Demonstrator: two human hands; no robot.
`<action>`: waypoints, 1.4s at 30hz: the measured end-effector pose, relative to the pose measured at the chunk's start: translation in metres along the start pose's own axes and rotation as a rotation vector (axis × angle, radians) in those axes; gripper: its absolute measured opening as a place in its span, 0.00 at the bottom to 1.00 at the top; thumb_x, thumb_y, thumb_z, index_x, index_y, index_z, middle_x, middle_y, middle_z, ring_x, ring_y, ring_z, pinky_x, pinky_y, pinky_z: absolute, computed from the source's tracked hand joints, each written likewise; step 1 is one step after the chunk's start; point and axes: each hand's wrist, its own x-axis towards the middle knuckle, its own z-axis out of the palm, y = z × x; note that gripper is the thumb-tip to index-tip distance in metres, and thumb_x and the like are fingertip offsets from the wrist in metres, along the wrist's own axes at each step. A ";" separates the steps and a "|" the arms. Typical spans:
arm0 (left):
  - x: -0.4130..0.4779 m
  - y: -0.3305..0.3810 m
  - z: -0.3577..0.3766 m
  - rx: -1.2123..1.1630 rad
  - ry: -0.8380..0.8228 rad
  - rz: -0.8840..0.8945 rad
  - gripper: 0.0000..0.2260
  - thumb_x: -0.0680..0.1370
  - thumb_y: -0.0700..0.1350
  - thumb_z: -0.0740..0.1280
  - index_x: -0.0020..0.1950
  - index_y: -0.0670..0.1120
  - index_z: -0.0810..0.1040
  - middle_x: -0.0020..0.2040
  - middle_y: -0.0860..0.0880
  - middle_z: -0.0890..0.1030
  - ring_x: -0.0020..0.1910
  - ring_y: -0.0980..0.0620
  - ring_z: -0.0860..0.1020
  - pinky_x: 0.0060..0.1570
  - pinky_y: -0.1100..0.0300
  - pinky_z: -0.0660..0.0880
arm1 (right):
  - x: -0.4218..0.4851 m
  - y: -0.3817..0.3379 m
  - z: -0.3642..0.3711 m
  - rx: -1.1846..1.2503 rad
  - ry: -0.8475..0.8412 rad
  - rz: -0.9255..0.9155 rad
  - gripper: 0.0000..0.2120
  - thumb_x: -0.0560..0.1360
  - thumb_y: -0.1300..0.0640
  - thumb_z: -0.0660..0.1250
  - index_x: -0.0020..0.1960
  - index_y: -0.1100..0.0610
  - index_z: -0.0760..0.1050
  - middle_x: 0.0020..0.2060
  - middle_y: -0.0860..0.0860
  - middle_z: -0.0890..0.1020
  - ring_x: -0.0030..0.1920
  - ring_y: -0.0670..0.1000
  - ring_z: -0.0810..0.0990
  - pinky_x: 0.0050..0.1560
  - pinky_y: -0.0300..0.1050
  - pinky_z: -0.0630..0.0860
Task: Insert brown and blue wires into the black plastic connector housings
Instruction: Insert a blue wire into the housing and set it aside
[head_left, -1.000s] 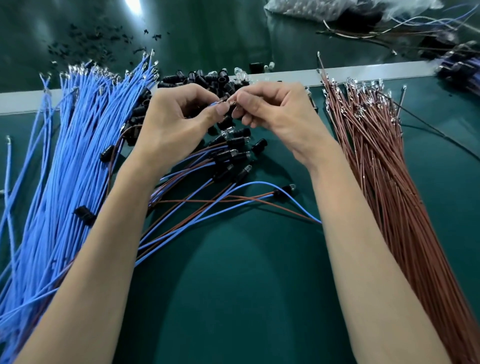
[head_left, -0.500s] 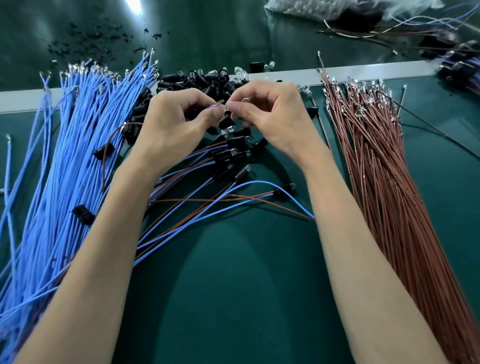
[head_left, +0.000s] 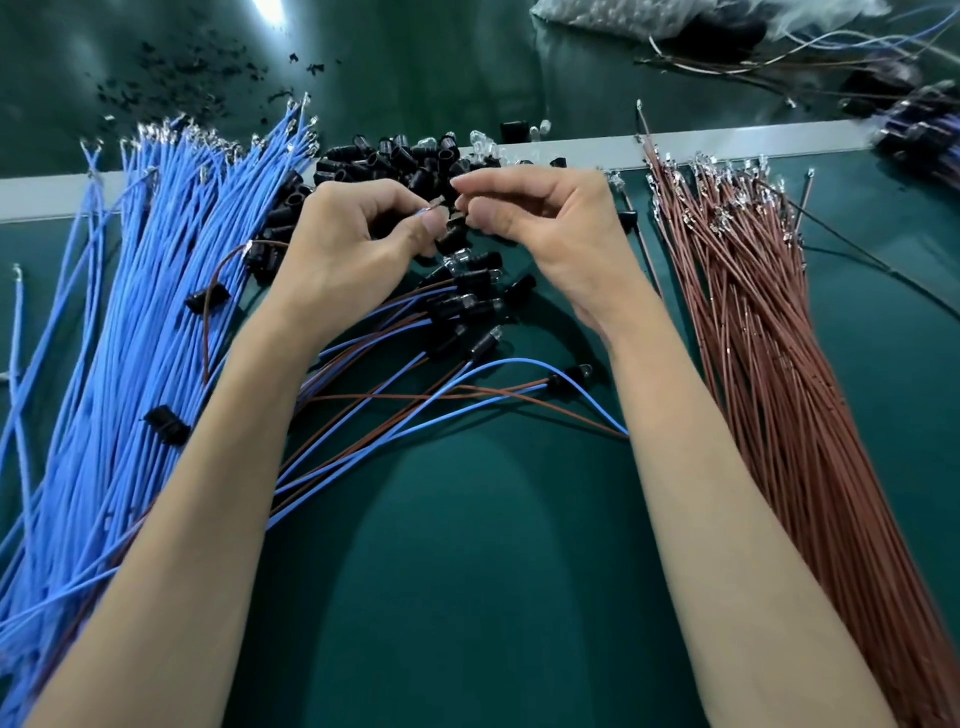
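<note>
No legible text, labels, numbers; far-edge bag, apparently plastic, too blurred to tell.

We saw a dark green surface crossed by a pale grey strip. On it were a bundle of bright blue wires, a bundle of reddish-brown wires with silvery tips, and a heap of glossy black connector housings.

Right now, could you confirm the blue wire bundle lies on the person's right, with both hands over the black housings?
No: the head view shows the blue wire bundle on the person's left; the left hand and right hand are over the black housings.
</note>
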 end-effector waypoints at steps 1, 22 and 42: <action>0.000 0.000 0.000 -0.001 -0.001 -0.002 0.06 0.78 0.45 0.68 0.43 0.46 0.81 0.34 0.54 0.80 0.28 0.64 0.72 0.34 0.72 0.68 | 0.000 0.000 0.000 0.030 0.007 0.007 0.10 0.74 0.68 0.69 0.53 0.58 0.80 0.38 0.47 0.84 0.39 0.44 0.82 0.45 0.35 0.77; -0.001 0.002 -0.002 -0.046 -0.059 0.003 0.08 0.77 0.44 0.68 0.38 0.52 0.79 0.28 0.60 0.78 0.28 0.66 0.72 0.34 0.72 0.66 | 0.002 0.002 0.005 -0.116 -0.017 -0.047 0.06 0.69 0.66 0.74 0.45 0.60 0.81 0.35 0.56 0.83 0.33 0.47 0.80 0.39 0.38 0.77; -0.002 0.006 0.004 0.007 0.077 0.106 0.01 0.75 0.41 0.71 0.44 0.45 0.80 0.36 0.50 0.80 0.36 0.55 0.77 0.36 0.64 0.73 | 0.002 0.002 0.006 -0.031 -0.014 -0.033 0.06 0.70 0.69 0.72 0.43 0.59 0.80 0.31 0.50 0.82 0.30 0.45 0.79 0.36 0.37 0.77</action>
